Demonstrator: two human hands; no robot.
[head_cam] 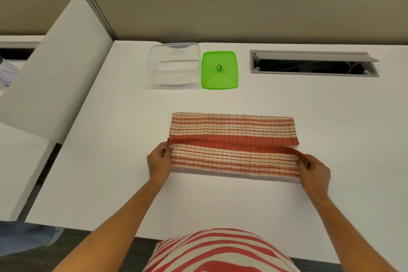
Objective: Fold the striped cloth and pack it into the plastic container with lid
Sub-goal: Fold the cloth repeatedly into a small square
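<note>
- Your left hand (158, 162) has its grip pinched together on the near-left corner of the striped cloth (234, 137); your right hand (314, 168) is clamped the same way on the red hem at the near-right corner.
- The cloth lies in the middle of the white surface (123, 161), already a long band; the edge you hold is raised and stretched taut between your hands, and that tension looks like what keeps the hem straight as it goes over.
- Holding both corners at once makes sense here; it should let the flap land square on the far half rather than skewed.
- The clear plastic container (174, 63) sits open at the back of the surface, well apart from the cloth; its green lid (220, 70) lies flat just beside it on the right, knob up, so the mouth is free for packing.
- To my eye you're mid-fold with more to come; the band looks much wider than the container, so crosswise folds seem needed before it fits.
- Watch the open cable hatch (313, 64) at the back right; it's clear of your path for now.
</note>
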